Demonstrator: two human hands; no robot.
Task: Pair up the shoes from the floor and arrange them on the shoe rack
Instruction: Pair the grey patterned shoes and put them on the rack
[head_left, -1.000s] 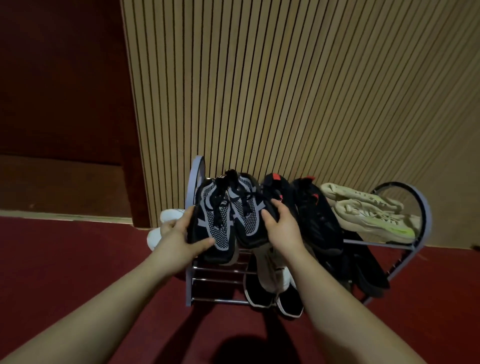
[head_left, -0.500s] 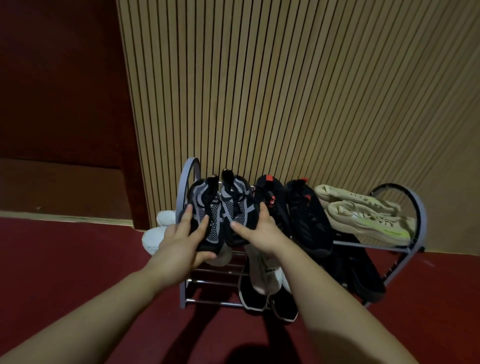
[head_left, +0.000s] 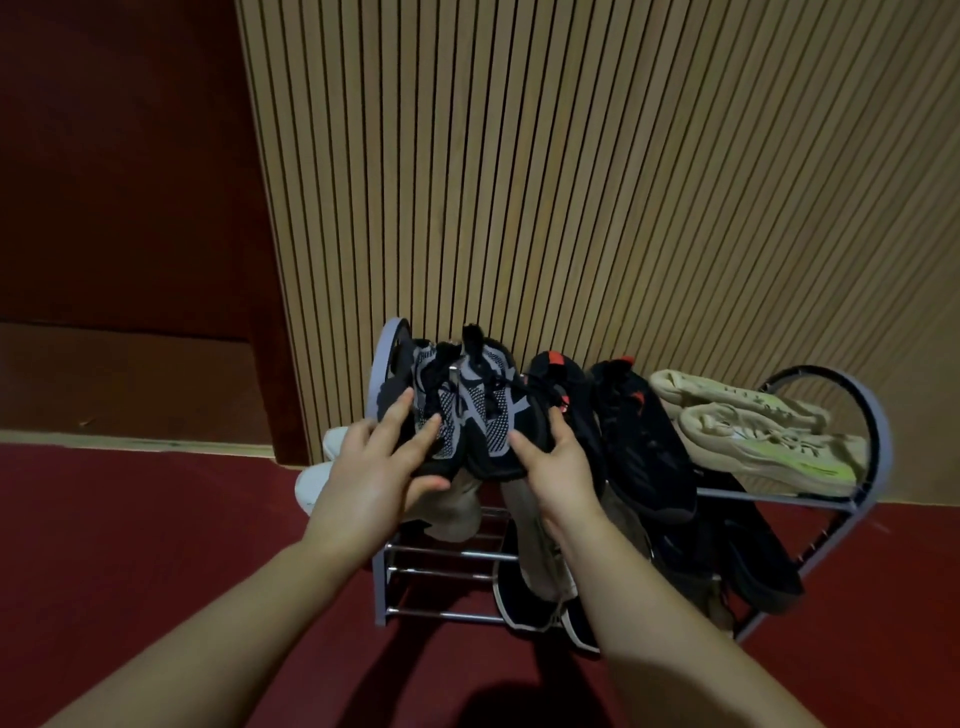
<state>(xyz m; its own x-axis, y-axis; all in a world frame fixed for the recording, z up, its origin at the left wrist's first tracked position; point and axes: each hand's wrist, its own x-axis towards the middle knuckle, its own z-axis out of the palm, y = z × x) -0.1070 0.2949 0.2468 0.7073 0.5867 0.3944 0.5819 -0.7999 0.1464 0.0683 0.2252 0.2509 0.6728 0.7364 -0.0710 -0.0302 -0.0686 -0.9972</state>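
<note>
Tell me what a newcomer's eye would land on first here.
First, the two hands, left hand and right hand, resting on a black-and-grey knit sneaker pair at the left end of the shoe rack's top shelf. Beside it stand black sneakers with red tabs, then pale cream shoes with a neon-green streak at the right end, all against a slatted wooden wall.

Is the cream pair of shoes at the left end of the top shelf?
No, the cream shoes lie at the right end of the top shelf, and the grey and black shoes are at the left end.
</note>
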